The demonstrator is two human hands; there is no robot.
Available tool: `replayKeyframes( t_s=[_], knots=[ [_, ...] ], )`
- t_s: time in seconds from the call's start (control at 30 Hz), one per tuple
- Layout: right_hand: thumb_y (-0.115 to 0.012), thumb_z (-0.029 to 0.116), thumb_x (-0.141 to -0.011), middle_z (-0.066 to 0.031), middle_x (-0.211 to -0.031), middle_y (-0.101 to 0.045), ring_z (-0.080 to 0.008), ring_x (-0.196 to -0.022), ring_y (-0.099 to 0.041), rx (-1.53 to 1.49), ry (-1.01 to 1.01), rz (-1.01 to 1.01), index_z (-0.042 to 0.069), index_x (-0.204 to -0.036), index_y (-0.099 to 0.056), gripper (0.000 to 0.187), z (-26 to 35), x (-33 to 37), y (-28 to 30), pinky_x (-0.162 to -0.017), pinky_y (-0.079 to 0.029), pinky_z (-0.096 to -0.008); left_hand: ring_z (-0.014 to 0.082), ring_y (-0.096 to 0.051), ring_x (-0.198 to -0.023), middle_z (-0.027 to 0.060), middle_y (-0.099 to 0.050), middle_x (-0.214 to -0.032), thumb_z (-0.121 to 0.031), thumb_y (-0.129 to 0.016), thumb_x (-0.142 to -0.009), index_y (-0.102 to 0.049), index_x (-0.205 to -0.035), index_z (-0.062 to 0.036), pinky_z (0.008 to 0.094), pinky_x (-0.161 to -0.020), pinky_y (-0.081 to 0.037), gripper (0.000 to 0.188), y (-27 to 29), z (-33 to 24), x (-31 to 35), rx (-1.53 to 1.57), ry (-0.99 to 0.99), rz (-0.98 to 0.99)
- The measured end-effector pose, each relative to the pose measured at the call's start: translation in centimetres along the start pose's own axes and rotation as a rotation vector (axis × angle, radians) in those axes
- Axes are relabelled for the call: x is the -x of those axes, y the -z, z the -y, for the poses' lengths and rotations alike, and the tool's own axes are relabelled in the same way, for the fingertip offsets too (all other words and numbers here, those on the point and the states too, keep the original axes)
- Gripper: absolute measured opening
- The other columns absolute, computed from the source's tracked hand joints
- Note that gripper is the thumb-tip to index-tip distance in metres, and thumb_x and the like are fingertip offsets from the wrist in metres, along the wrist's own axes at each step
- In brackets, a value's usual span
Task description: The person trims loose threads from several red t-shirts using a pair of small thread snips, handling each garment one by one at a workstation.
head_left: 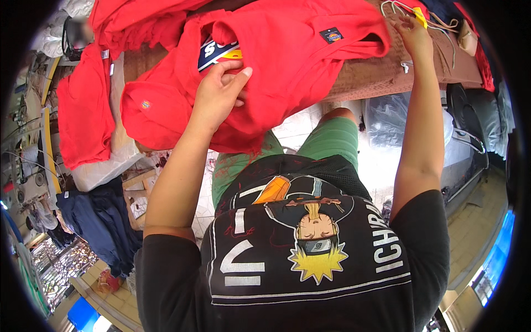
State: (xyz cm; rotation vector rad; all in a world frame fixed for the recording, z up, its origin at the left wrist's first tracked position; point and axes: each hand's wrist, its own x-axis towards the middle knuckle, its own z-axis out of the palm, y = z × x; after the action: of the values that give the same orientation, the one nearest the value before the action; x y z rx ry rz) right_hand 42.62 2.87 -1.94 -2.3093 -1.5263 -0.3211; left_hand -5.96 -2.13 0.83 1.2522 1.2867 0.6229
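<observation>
A red knit garment (287,72), with a dark label at its neckline, is spread over the table edge and hangs toward my lap. My left hand (218,94) is closed on its fabric beside an opening, with the fingers curled and the thumb out. Just beyond those fingers, a dark, white and yellow printed piece (218,52) shows inside the opening. At the far right, my right hand (414,34) has loosely bent, parted fingers beside a small yellow object (420,17) and pale cords (442,25). What lies under its fingertips is partly hidden.
More red garments (138,27) are piled at the back left, and another red piece (86,108) lies at the left. Dark blue garments (102,221) hang below it. The brown table surface (370,72) runs along the front. A chair (467,119) stands at the right beside clear plastic (387,119).
</observation>
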Motion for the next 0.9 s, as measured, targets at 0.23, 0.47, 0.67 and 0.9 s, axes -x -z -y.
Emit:
replayKeyframes(
  t_s=[0.23, 0.47, 0.67, 0.9],
  knots=[
    [-0.063, 0.014, -0.089, -0.0061, -0.093, -0.070, -0.0093, -0.087, -0.061, -0.782, 0.127, 0.305, 0.003, -0.104, -0.069, 0.020, 12.8, 12.2, 6.0, -0.079, -0.047, -0.0249, 0.0079, -0.062, -0.077, 0.0038, -0.069, -0.095, -0.012, -0.065, -0.088, -0.066, -0.104, -0.0046, 0.0227, -0.068, -0.049, 0.017, 1.0, -1.0, 3.1, -0.265, -0.534, -0.290],
    [-0.071, 0.022, -0.082, -0.0110, -0.073, -0.068, -0.0150, -0.066, -0.064, -0.863, 0.132, 0.834, 0.003, -0.093, -0.071, 0.022, 17.4, 19.6, 5.9, -0.065, -0.049, -0.0295, 0.0252, -0.063, -0.085, 0.0087, -0.068, -0.094, -0.002, -0.064, -0.081, -0.068, -0.100, -0.0069, 0.0333, -0.074, -0.052, 0.020, -4.0, -0.4, 4.1, -0.509, -0.819, 0.018],
    [-0.070, 0.021, -0.083, -0.0070, -0.072, -0.069, -0.0142, -0.071, -0.066, -1.072, -0.067, 0.919, 0.002, -0.090, -0.070, 0.020, 19.6, 21.5, 3.9, -0.066, -0.050, -0.0302, 0.0208, -0.062, -0.086, 0.0066, -0.067, -0.108, -0.007, -0.069, -0.079, -0.064, -0.114, -0.0080, 0.0315, -0.078, -0.051, 0.035, -4.3, 1.0, 2.6, -0.692, -0.708, 0.112],
    [-0.061, 0.019, -0.089, -0.0082, -0.072, -0.068, -0.0145, -0.068, -0.064, -0.934, 0.152, 0.793, 0.002, -0.092, -0.068, 0.018, 18.6, 19.3, 7.2, -0.066, -0.048, -0.0316, 0.0177, -0.060, -0.075, 0.0067, -0.065, -0.112, -0.012, -0.075, -0.075, -0.063, -0.118, -0.0093, 0.0298, -0.074, -0.051, 0.045, -3.9, 1.8, 1.5, -0.577, -0.659, 0.122]
  ],
)
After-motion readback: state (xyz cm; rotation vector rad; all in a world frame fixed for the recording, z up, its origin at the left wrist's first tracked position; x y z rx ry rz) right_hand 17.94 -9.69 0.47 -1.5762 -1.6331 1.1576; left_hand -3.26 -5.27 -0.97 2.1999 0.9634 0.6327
